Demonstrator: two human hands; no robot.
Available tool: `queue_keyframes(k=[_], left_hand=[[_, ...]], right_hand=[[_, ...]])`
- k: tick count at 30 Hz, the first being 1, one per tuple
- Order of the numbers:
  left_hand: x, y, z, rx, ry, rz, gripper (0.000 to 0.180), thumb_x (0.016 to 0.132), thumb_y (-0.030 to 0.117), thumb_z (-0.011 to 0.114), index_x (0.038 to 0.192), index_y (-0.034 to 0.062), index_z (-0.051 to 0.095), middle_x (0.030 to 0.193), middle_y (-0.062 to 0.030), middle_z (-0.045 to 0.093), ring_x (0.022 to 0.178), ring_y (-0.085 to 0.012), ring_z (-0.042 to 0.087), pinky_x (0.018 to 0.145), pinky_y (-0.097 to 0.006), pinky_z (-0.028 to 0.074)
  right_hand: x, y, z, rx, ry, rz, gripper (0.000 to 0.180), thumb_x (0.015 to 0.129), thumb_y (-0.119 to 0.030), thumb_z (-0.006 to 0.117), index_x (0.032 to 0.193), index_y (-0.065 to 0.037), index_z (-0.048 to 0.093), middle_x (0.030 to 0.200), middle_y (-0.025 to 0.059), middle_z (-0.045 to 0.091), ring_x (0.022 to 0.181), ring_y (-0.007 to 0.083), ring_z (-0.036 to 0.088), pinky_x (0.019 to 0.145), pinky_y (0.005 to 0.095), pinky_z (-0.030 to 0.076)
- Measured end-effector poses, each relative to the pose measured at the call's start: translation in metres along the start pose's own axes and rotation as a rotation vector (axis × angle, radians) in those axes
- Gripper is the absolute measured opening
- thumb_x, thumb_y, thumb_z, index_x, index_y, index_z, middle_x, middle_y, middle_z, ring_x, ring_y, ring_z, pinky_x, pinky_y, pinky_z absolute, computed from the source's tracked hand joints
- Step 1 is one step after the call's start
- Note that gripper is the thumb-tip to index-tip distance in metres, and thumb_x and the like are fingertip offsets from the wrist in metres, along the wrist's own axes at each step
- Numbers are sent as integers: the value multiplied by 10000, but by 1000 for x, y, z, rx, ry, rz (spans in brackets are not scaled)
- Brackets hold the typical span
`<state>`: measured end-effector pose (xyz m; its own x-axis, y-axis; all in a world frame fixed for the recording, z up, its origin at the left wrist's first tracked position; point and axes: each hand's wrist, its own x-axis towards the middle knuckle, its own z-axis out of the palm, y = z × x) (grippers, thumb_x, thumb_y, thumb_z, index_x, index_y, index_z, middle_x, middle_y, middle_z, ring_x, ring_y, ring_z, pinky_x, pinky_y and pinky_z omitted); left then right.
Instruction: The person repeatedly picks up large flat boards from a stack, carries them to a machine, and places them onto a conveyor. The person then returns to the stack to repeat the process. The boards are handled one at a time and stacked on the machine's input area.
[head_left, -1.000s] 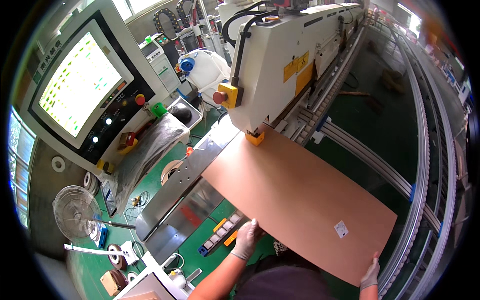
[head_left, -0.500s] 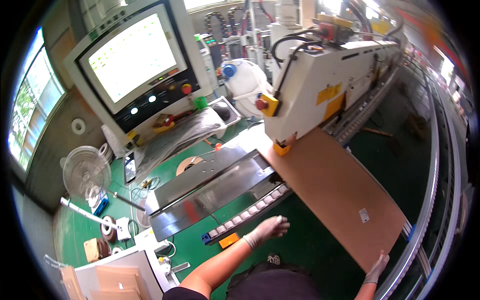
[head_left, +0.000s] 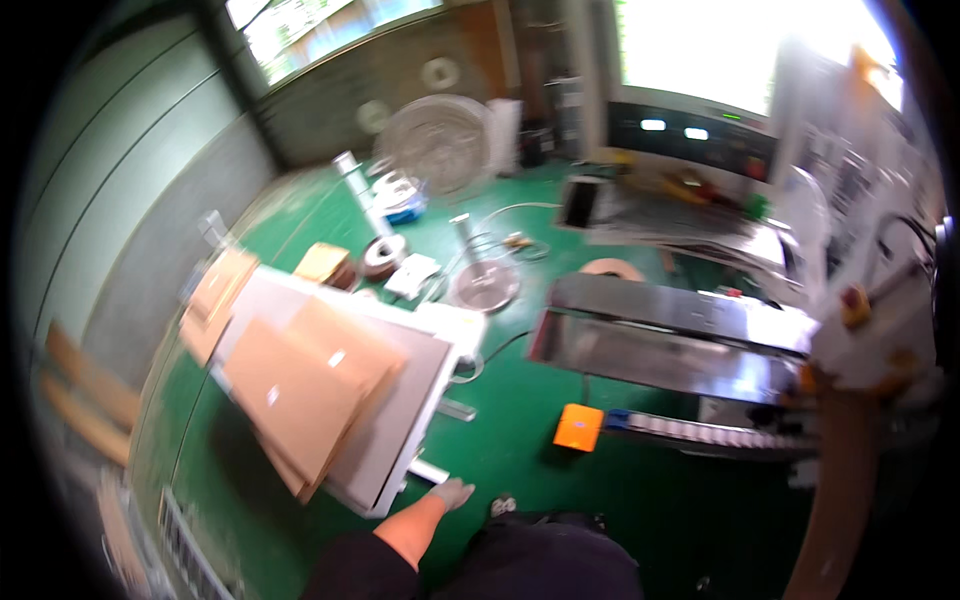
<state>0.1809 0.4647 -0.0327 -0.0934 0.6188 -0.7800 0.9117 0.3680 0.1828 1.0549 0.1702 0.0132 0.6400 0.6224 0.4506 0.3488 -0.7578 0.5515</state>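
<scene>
My left hand (head_left: 453,493), in a pale glove, hangs low in front of me with nothing visible in it, its fingers loosely stretched out though blurred. It is nearest to the near corner of a grey-topped table (head_left: 405,455), not touching it. On that table lie several brown panels (head_left: 290,395), overlapping, some with small white labels. My right hand is out of view. At the right edge a long brown panel (head_left: 845,490) runs from under the white machine head (head_left: 880,335) toward the lower edge.
A steel machine bed (head_left: 660,350) with a roller strip (head_left: 710,432) and an orange box (head_left: 578,427) stand at right. Farther back are a fan (head_left: 435,145), tape rolls (head_left: 383,257) and a control screen (head_left: 695,50). Boards (head_left: 90,390) lie at the far left.
My view has swung left, bringing the table of brown panels toward the middle and the machine to the right. My right hand, earlier at the long panel's near end, has left the picture.
</scene>
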Motion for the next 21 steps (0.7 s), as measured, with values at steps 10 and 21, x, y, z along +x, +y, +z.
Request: queue_keyframes(k=[10, 21], left_hand=[[-33, -118, 3, -699, 707, -227, 468, 1013, 457, 537, 1038, 38, 743, 1078, -280, 720, 1043, -451, 688, 908, -508, 535], [-68, -375, -16, -2371, 1143, -457, 623, 1027, 570, 595, 1482, 155, 505, 1532, -122, 535, 1376, -321, 563, 984, -389, 494]], right_hand=[[-87, -329, -320, 1186, -1027, -923, 386, 1010, -195, 686, 1333, 15, 662, 1255, 131, 730, 1213, 247, 671, 1001, 336, 538], [-76, -301, -423, 765, -1336, -947, 458, 1001, -336, 695, 1325, -11, 686, 1364, 166, 693, 1241, 313, 648, 1032, 439, 527]])
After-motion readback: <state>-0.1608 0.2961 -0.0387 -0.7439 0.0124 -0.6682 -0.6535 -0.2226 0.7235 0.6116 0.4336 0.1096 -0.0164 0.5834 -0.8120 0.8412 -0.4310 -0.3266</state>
